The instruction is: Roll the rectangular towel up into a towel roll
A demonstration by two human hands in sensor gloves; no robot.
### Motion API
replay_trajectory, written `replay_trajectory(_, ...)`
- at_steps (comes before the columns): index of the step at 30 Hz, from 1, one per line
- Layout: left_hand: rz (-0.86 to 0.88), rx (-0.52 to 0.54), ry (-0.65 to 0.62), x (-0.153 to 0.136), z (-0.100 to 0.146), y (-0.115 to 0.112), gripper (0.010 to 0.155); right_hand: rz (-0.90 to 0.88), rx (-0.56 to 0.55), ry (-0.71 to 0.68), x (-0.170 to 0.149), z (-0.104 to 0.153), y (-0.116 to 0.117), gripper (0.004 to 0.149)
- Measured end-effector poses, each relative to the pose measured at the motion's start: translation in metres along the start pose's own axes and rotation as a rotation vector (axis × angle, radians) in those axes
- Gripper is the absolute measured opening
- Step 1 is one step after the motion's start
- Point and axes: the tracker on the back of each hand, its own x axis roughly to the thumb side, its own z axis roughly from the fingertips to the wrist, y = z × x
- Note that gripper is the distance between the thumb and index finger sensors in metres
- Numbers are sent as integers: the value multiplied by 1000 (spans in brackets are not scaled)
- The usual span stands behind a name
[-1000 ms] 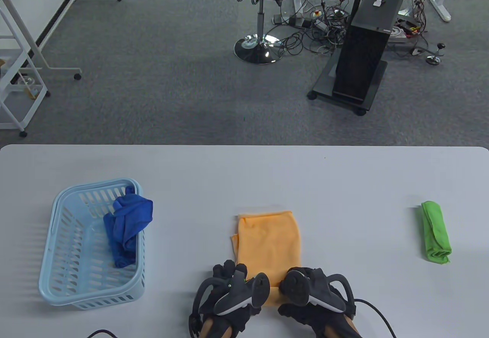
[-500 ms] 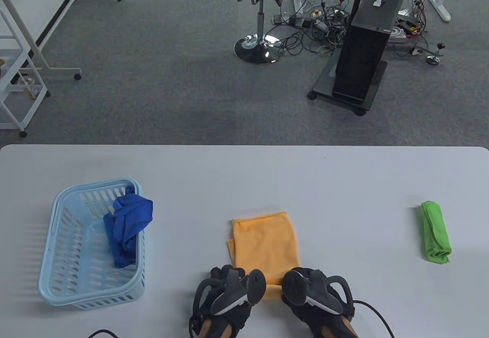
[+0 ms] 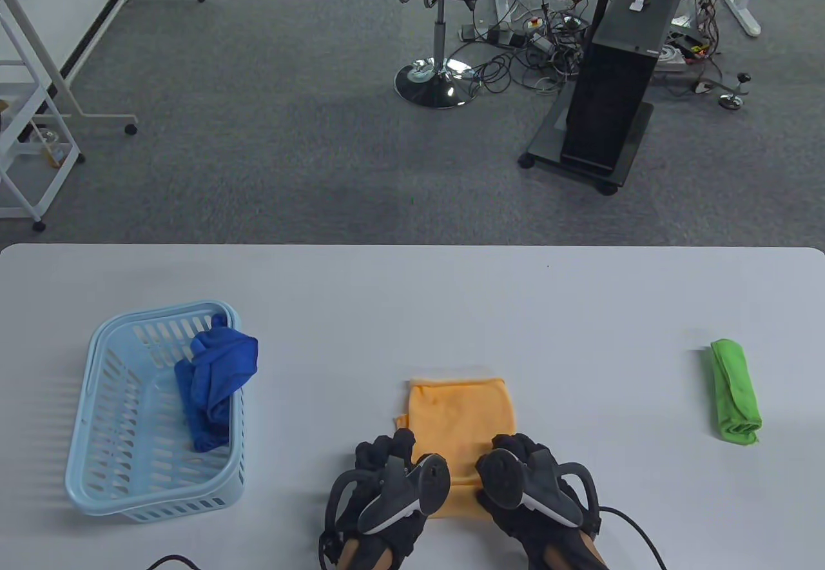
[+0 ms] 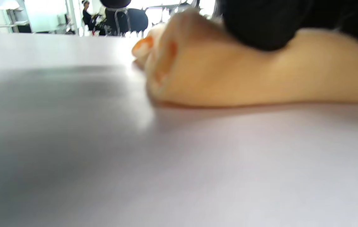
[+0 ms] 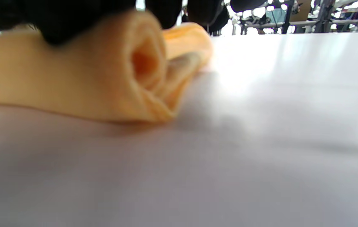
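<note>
Both gloved hands lay low over the near edge of the white worktop, side by side, knuckles forward and trackers on their backs. The left hand pressed down on the left end of the orange towel, its fingers curled over the rolled part. The right hand did the same on the right end, fingers bent over the cloth. Each grip was closed around the roll rather than spread flat.

The towel sat near the middle of the worktop, close to the front edge. Its near portion was wound into a roll under the hands; the far portion lay flat, stretching away from the person. In the right wrist view the roll's open end showed a loose spiral with a hollow core, resting on the surface, a gloved finger on top of it. In the left wrist view the towel's other end appeared blurred, glove pressing from above.

A pale blue basket stood well to the left with a blue cloth draped over its right wall. A green rolled towel lay well to the right.
</note>
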Motion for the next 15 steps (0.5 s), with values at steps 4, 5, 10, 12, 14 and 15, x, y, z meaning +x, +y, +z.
replay_trajectory(4,-104,-2,-25,9,0,0,43,41,-10,-50,4,0,3,47)
replay_trajectory(5,-96,0,-27,10,0,0,43,39,-8,-49,4,0,2,47)
replay_trajectory(10,-50,-11,-65,8,3,1,57,14,81,-48,-3,2,2,56)
replay_trajectory(12,-54,-36,-71,9,2,0,66,-2,97,-46,-4,2,3,66)
replay_trajectory(14,-119,-50,-67,12,2,-1,70,50,112,-40,-2,1,4,70)
replay_trajectory(15,-161,-58,-60,14,2,-2,71,75,120,-35,-1,1,6,72)
